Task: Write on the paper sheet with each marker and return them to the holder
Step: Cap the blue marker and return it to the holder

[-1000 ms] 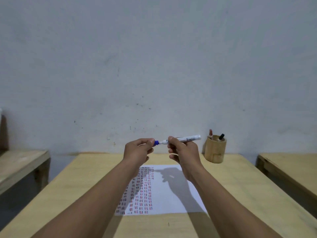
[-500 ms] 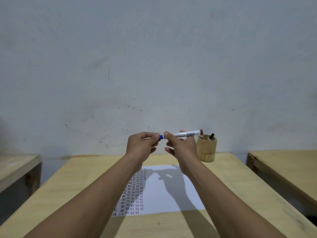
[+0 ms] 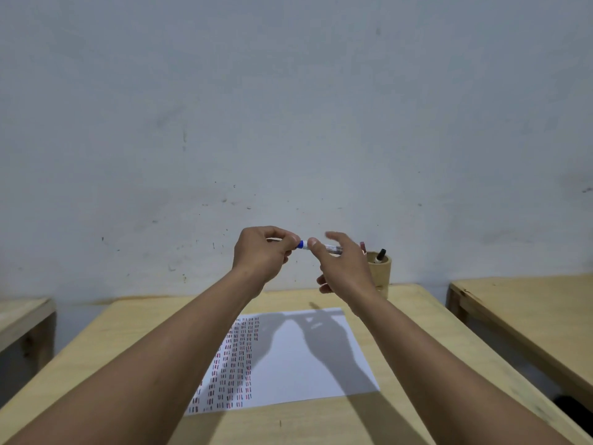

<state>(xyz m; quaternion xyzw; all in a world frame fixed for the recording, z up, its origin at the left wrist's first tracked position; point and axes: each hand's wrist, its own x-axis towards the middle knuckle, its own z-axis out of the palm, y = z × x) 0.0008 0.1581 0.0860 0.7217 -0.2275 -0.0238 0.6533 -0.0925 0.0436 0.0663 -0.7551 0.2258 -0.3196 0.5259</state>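
I see both hands raised above the paper sheet [image 3: 298,358]: left hand [image 3: 261,253] pinching the blue cap [image 3: 300,244], right hand [image 3: 341,266] grasping the marker [image 3: 330,248]. Bamboo holder [image 3: 382,268] stands behind, partly hidden.

Two bare forearms enter from the lower edge, uncovered along their whole visible length; no sleeve, watch, ring or glove shows. The left hand [image 3: 261,252] is sharp. The right hand [image 3: 345,268] is blurred at the fingertips. Fingernails are short and unpainted where visible.
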